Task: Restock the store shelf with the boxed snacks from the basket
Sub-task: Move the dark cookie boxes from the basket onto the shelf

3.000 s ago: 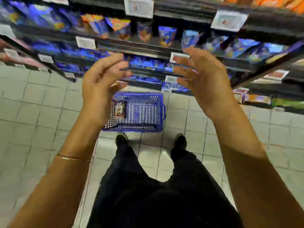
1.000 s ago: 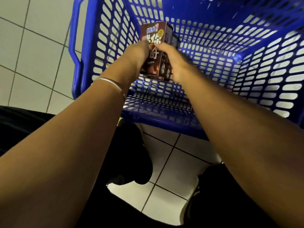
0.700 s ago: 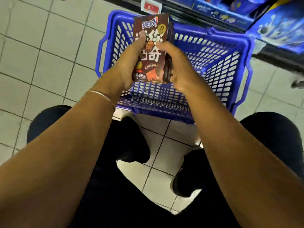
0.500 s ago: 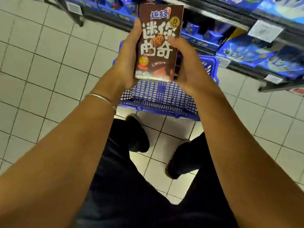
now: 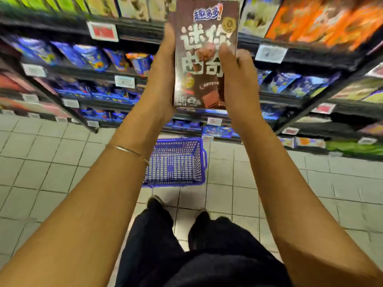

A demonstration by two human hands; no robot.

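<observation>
**A:** What worries you most from here?

**B:** The shelf unit (image 5: 143, 31), I'd judge. Every row that shows is crowded with packets (image 5: 89, 56) and cartons. The view is too blurred to pick out a gap. Pushing a box in blind could knock a neighbour off the front.

**A:** And lower down?

**B:** The blue basket (image 5: 204, 160) sits on the tiled floor (image 5: 269, 172), just ahead of the shoes (image 5: 154, 200). A step toward the shelf without a glance down could catch its rim. The left forearm hides its near corner, so I cannot say whether more boxes wait in it.

**A:** The box itself?

**B:** The brown snack box (image 5: 199, 59) is upright, held high in front of the upper rows and well above the basket. The left grip (image 5: 163, 79) is wrapped along its left edge. The right grip (image 5: 238, 85) clasps its right edge, thumb across the front. It seems held mostly by side pressure, so easing one grip before the box rests on a board could let it slide down.

**A:** Where are the hard edges?

**B:** The dark front rails (image 5: 310, 56) on each level, which face the person. The box has to clear the rail of whichever row takes it.

**A:** Room to move?

**B:** Bare tiles show on either side of the basket, so a sidestep looks easy. How far the box stands from the shelf I cannot tell. The price tags (image 5: 102, 31) clipped to the rails could be brushed, and the thin bangle (image 5: 128, 151) on the left wrist might snag one.
</observation>
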